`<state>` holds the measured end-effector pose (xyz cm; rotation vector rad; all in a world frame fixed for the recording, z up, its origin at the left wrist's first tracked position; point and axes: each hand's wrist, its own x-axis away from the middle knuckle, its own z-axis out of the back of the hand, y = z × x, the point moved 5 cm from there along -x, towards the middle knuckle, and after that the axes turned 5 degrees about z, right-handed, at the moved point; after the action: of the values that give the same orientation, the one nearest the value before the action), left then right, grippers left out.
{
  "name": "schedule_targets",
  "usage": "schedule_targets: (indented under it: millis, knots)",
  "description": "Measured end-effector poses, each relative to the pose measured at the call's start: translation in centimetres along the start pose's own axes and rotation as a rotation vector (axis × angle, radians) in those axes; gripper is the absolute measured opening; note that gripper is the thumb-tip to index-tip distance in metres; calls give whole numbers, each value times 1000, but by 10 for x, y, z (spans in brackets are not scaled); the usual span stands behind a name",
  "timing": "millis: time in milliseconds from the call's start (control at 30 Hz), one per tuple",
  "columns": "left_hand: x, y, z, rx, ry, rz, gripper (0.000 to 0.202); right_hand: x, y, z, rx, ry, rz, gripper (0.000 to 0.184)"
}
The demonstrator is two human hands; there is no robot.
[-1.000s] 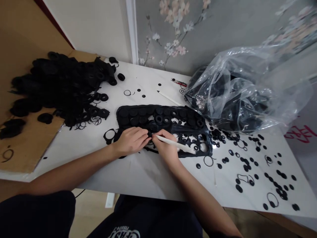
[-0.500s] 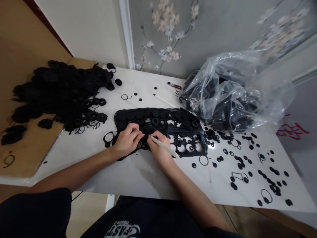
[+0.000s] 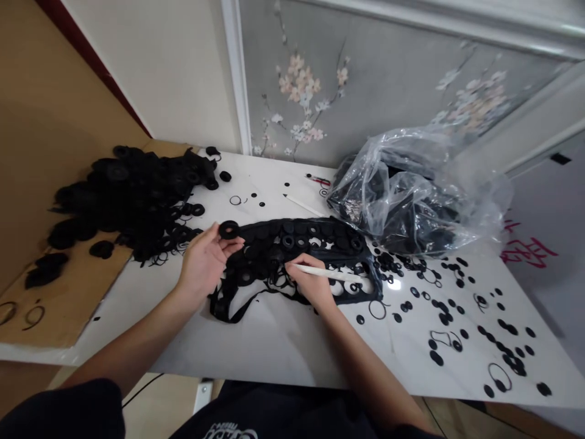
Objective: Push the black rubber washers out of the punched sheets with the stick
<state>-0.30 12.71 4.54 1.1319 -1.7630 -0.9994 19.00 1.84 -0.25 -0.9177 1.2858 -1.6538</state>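
My left hand (image 3: 201, 265) is raised at the left end of the black rubber sheet (image 3: 235, 315), its thumb and fingers pinching a black rubber ring (image 3: 229, 230). In my right hand (image 3: 311, 283) is a white pen-like stick (image 3: 336, 272), held like a pencil. Its working end is hidden by the fingers, which are over the middle of the sheet. Rows of round holes run through the sheet, some filled with black rings and discs. The near left edge hangs loose as a curled strip.
A heap of black rubber rings (image 3: 132, 183) lies at the left, partly on cardboard (image 3: 59, 311). A clear plastic bag (image 3: 411, 195) with black contents stands at the back right. Small black discs (image 3: 441, 306) scatter over the right side. A second white stick (image 3: 301, 205) lies behind the sheet.
My left hand has moved left and up off the sheet, carrying a black rubber ring. My right hand stays over the sheet with the stick. The camera view has tilted up.
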Motion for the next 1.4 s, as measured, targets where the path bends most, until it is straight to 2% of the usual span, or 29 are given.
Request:
schedule_targets:
  millis: [67, 167, 233, 333, 400, 500, 567, 633, 733, 833, 1033, 1400]
  knots:
    - [6, 2, -7, -32, -53, 103, 23, -1, -4, 9, -58, 5, -20, 14]
    - [17, 2, -21, -65, -123, 203, 29, 0, -20, 25, -70, 81, 22, 18]
    - [21, 3, -28, -75, -141, 227, 33, 2, -30, 30, -72, 95, 45, 20]
    - [21, 6, -30, -139, -147, 194, 24, 7, -36, 24, -106, 10, 8, 20]
    - [21, 9, -27, -276, -160, 88, 16, 11, -34, 13, -147, -73, -41, 20]
    - [27, 6, -25, -750, -252, -181, 11, 16, -23, -3, -168, -166, -131, 19]
    - [37, -7, -25, -1162, -315, -383, 9, 17, -14, -12, -157, -191, -155, 19]
    - [46, -24, -26, -1489, -317, -562, 15, 16, -6, -16, -157, -174, -133, 20]
    - [51, -43, -26, -1708, -249, -708, 18, 15, 1, -18, -164, -127, -88, 20]
    - [49, -49, -25, -1675, -242, -731, 17, 14, 4, -19, -170, -115, -58, 20]
    - [47, -42, -20, -1438, -250, -650, 15, 14, 2, -21, -160, -164, -64, 21]
    - [49, -42, -24, -1439, -226, -726, 15, 13, 0, -18, -208, -210, -77, 22]
